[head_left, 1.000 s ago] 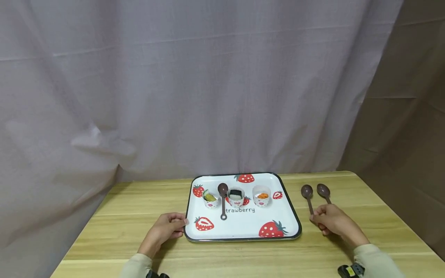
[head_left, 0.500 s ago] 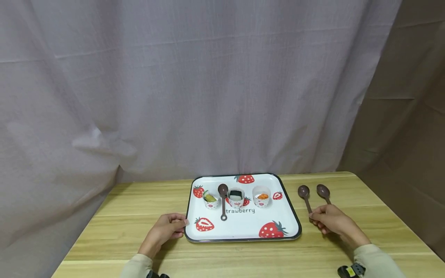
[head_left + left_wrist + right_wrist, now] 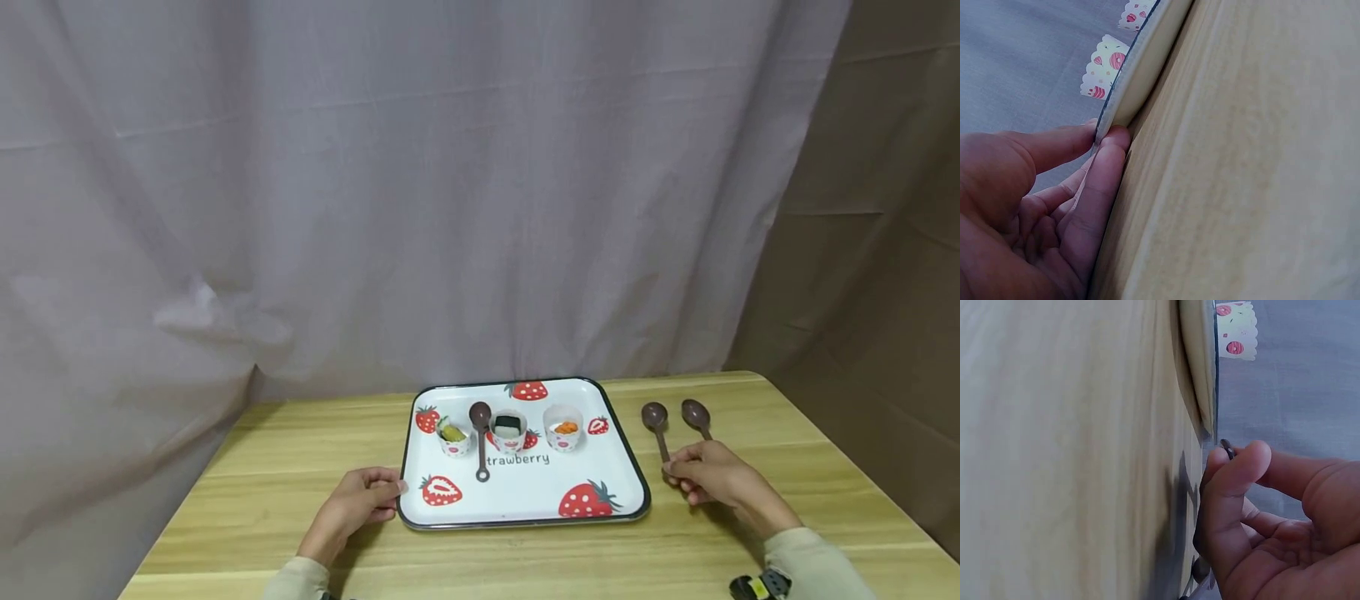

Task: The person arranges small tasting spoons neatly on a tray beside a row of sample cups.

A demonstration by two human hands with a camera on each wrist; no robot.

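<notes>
A pale grey-mauve curtain hangs behind a wooden table with light, streaky grain. On the table is a white, dark-rimmed tray printed with strawberries. Three small paper cups stand on it in a row: the left cup has something green and yellowish inside, the middle cup a white piece with a dark band, the right cup something orange. A brown spoon lies between the left and middle cups, its bowl towards the curtain.

At the tray's left edge, a person's left hand pinches the rim between thumb and fingers.

To the right of the tray, apart from it, the right hand pinches the handle of a second brown spoon. This spoon's long axis runs away from the person, roughly along the tray's right side; its bowl lies beyond the fingertips, towards the curtain. The left hand is across the tray from it. Whether the held spoon is raised off the table is hard to tell.

Farther right of the tray is a third spoon, its handle running out of sight behind the right hand.
</notes>
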